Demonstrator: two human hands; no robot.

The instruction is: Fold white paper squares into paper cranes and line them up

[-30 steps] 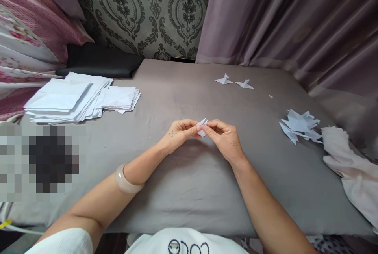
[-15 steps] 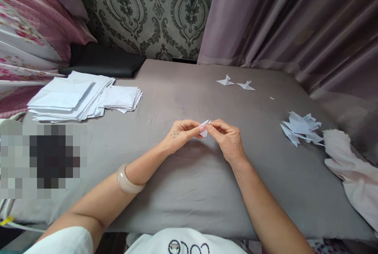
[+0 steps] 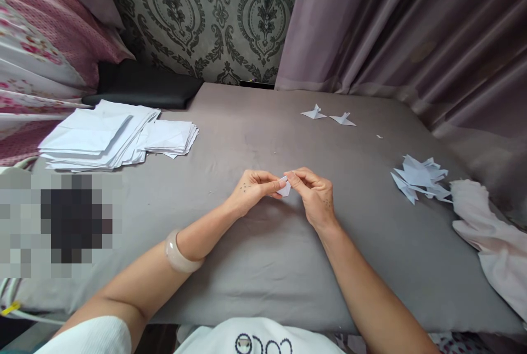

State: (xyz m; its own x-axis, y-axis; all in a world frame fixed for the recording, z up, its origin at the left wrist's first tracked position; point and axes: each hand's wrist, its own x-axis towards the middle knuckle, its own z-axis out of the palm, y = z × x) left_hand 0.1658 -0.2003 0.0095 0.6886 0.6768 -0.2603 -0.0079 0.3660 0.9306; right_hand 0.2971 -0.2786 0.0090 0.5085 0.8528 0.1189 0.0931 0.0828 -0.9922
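Note:
A small folded white paper [image 3: 285, 190] is pinched between my two hands above the middle of the grey cloth. My left hand [image 3: 256, 189] grips its left side between thumb and fingers. My right hand [image 3: 315, 192] pinches the upper right part, its thumb close to the left thumb. The fingertips cover much of the paper, so its full shape is hidden. On the far right lies a pile of folded paper cranes [image 3: 422, 175]. Two more paper cranes stand farther back, one on the left [image 3: 315, 113] and one on the right [image 3: 344, 119].
Stacked larger white sheets [image 3: 88, 137] lie at the left, beside a stack of smaller paper squares [image 3: 171, 137]. Behind them is a black cushion-like item [image 3: 144, 85]. A pale cloth [image 3: 489, 239] lies crumpled at the right edge. Purple curtains [image 3: 370, 24] hang behind.
The pointed tips that stuck up between my fingertips no longer show. The folded paper sits slightly lower, with its lower flap more visible. Both hands have shifted only slightly.

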